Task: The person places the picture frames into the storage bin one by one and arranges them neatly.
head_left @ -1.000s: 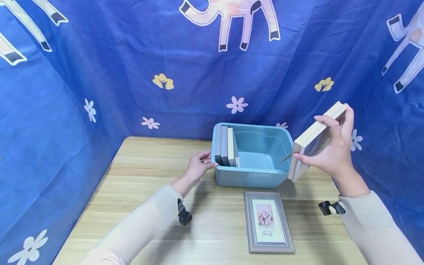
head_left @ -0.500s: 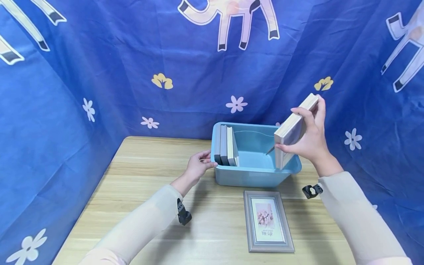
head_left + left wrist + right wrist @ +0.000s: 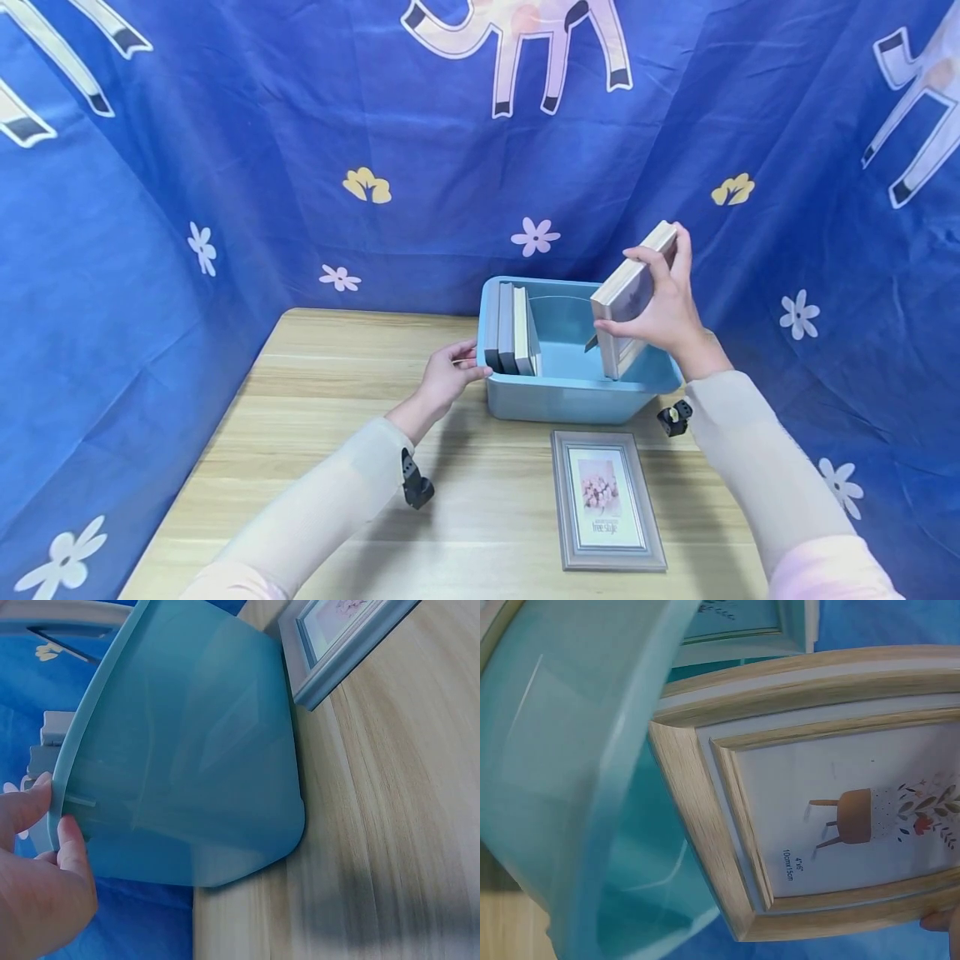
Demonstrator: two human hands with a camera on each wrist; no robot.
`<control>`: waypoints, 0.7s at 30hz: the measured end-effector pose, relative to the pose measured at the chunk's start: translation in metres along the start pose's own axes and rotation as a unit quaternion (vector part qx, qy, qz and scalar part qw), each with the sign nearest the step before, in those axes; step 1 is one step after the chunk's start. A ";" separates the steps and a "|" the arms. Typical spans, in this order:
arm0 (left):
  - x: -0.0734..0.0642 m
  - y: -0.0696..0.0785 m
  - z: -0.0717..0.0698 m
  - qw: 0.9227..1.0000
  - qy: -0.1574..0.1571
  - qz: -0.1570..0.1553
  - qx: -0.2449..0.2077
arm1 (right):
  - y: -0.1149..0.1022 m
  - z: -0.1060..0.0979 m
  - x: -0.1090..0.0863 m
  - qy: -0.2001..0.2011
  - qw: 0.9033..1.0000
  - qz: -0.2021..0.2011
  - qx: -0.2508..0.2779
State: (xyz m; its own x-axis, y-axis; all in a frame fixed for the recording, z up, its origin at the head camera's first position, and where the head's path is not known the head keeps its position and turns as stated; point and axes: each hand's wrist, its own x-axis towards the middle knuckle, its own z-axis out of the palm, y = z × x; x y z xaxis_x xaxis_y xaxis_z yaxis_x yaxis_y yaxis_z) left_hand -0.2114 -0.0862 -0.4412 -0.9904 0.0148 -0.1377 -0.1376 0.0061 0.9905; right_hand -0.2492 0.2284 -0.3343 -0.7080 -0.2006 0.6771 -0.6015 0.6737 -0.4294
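Note:
My right hand [image 3: 663, 304] grips a light wood-look picture frame [image 3: 618, 292] by its edges, thumb on the near side and fingers over the top. It tilts above the right half of a blue plastic bin [image 3: 562, 404], its lower end inside the rim. In the right wrist view, the held frame [image 3: 720, 825] shows a print of a plant and a stool-like shape, with size lettering. A thin stand leg [image 3: 592, 342] sticks out behind it. My left hand [image 3: 446, 379] pinches the bin's left rim between thumb and fingers. Several frames [image 3: 510, 329] stand upright along the bin's left side.
A grey picture frame [image 3: 609, 502] with a pink flower print lies face up on the wooden table [image 3: 322, 375], just in front of the bin. Behind the bin hangs a blue patterned curtain [image 3: 442, 225].
My right hand has carried the wood-look frame leftward from beside the bin to over its inside, then lowered it slightly. The left hand has stayed at the rim.

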 end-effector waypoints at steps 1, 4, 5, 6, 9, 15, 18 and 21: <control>-0.001 0.001 0.000 1.000 -0.001 0.000 -0.001 | 0.001 0.003 -0.001 -0.005 1.000 0.005 -0.003; -0.002 0.001 0.001 1.000 -0.001 -0.001 -0.003 | 0.003 0.012 -0.004 -0.018 1.000 0.024 -0.005; -0.002 0.001 0.001 1.000 -0.001 -0.001 -0.003 | 0.003 0.015 -0.005 -0.024 0.999 0.032 -0.003; -0.002 0.001 0.001 1.000 0.000 -0.001 -0.002 | 0.004 0.017 -0.006 -0.030 0.999 0.038 -0.003; -0.002 0.001 0.001 1.000 0.001 -0.001 0.002 | 0.006 0.023 -0.009 -0.050 0.997 0.053 -0.003; -0.001 -0.001 0.002 1.000 0.003 0.000 0.004 | 0.014 0.033 -0.015 -0.084 0.995 0.051 0.000; -0.002 -0.001 0.002 1.000 0.004 0.001 0.004 | 0.018 0.039 -0.017 -0.098 0.994 0.037 0.006; -0.002 -0.001 0.001 1.000 0.004 0.000 0.004 | 0.022 0.045 -0.019 -0.108 0.994 0.016 0.012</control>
State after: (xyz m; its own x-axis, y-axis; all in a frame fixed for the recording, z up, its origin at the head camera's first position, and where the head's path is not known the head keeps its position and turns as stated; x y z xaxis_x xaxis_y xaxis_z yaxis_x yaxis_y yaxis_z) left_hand -0.2094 -0.0850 -0.4421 -0.9905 0.0060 -0.1373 -0.1372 0.0139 0.9904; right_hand -0.2659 0.2154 -0.3833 -0.7886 -0.3290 0.5195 -0.5840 0.6650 -0.4655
